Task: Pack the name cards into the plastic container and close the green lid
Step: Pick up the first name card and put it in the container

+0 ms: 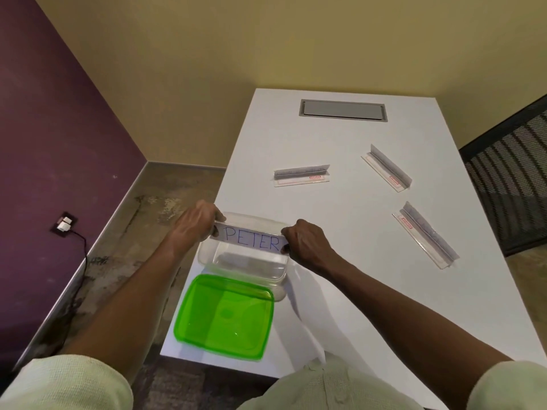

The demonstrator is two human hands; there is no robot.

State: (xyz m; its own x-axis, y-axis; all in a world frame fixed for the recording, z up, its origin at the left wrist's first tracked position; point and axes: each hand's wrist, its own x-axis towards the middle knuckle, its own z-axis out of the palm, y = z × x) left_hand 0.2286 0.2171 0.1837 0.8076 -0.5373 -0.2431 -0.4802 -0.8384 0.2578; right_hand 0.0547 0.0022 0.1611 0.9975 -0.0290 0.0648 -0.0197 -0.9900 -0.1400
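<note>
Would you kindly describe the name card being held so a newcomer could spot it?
On the white table, find the clear container beyond the green lid. The card is held above it at both ends; unlike the three lying farther out, it shows "PETER".

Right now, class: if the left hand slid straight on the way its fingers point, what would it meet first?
The left hand points rightward along the PETER card it pinches; beyond that, probably the right hand holding the other end. Depth is uncertain.

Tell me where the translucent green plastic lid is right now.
In the head view, the translucent green plastic lid lies flat at the white table's near left corner, just in front of the clear plastic container, between the person's forearms.
</note>
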